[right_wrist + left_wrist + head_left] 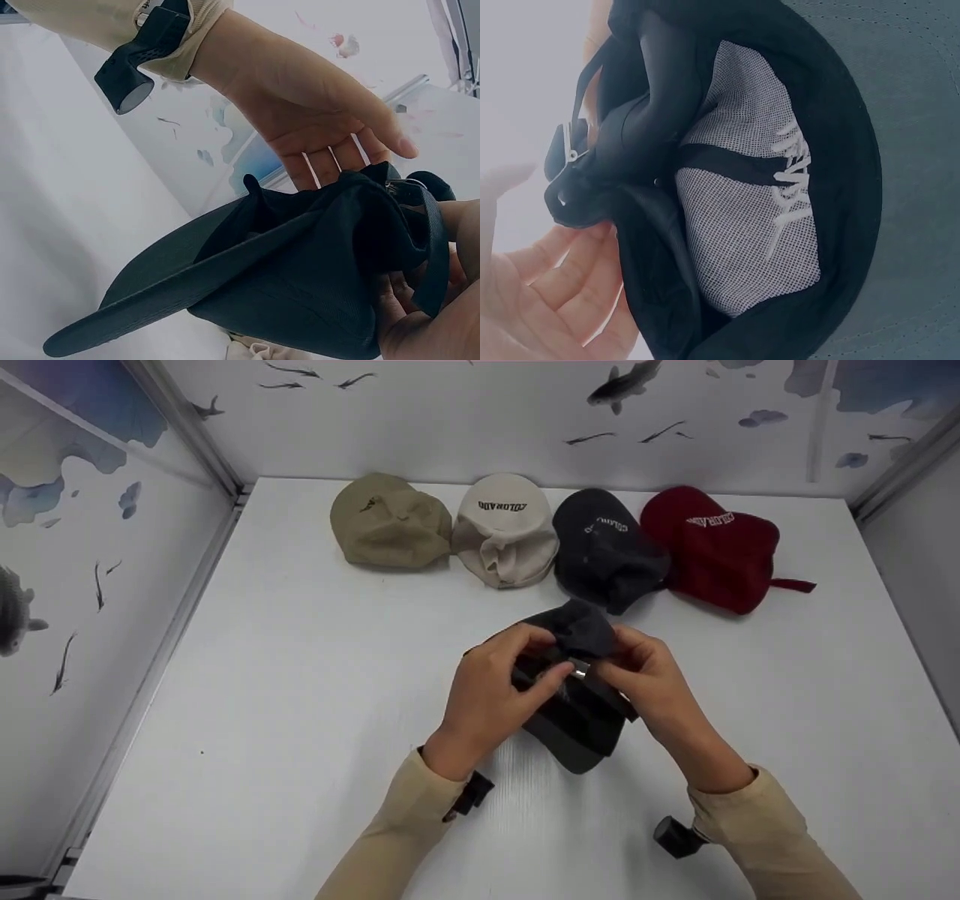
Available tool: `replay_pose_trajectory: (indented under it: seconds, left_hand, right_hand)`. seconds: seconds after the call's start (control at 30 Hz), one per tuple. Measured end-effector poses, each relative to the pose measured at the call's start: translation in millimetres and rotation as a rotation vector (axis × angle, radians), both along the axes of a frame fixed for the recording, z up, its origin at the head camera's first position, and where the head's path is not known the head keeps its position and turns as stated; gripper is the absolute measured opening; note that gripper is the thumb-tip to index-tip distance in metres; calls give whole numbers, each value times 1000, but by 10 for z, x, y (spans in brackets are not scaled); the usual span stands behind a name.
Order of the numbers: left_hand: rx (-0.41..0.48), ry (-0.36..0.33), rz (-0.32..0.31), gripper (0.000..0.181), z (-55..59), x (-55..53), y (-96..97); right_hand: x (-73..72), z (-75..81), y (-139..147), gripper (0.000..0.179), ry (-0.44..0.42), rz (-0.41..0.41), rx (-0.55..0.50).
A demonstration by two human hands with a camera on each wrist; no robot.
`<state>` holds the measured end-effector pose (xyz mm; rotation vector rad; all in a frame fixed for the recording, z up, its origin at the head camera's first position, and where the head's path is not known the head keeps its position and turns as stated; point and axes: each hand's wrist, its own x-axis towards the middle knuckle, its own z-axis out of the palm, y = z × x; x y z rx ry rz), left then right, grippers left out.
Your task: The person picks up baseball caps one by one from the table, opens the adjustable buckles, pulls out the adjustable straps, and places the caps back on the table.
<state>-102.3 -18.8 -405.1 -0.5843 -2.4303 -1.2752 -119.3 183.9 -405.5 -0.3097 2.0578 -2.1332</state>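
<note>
A black baseball cap (574, 735) is between both hands, its brim toward the person. Its inside, with white mesh lining (750, 217), faces the left wrist view. My right hand (656, 682) grips the cap's back edge by the strap (433, 262), fingers partly hidden beneath the cloth. A metal buckle (579, 668) shows between the two hands. My left hand (487, 697) has its fingers extended against the outside of the cap's back, with the thumb raised apart from the cloth near the buckle.
Along the back of the white table (300, 697) stand a tan cap (390, 529), an off-white cap (506, 521), a dark cap (604, 544) and a red cap (712, 551). White panels with painted fish (626, 386) enclose the table at the back and sides.
</note>
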Motion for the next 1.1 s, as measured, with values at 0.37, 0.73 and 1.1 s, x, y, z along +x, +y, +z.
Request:
replay_pose_trajectory:
  seconds: [0.37, 0.73, 1.1]
  left_hand:
    - [-9, 8, 14, 15, -2, -8, 7]
    - [15, 17, 44, 11, -6, -37, -79]
    - [44, -3, 63, 13, 11, -65, -179]
  right_hand:
    - [13, 5, 0, 32, -11, 2, 30]
    - [23, 3, 10, 35, -3, 39, 22]
    - [12, -20, 14, 38, -7, 39, -15]
